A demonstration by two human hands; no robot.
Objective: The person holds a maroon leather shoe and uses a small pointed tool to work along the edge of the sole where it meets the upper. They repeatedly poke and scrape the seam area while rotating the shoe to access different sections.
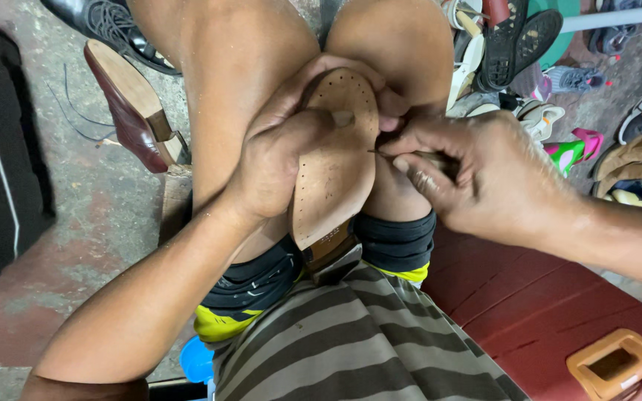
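A shoe (336, 160) lies sole-up between the knees. The left hand (276, 163) grasps its left edge. Right of the shoe, the right hand (477, 174) pinches a thin needle (382, 153) touching the sole's edge.

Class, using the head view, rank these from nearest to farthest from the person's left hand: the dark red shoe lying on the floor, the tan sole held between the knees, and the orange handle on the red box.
1. Tan sole: under the left hand, between the knees.
2. Dark red shoe: floor, upper left.
3. Orange handle: lower right corner.
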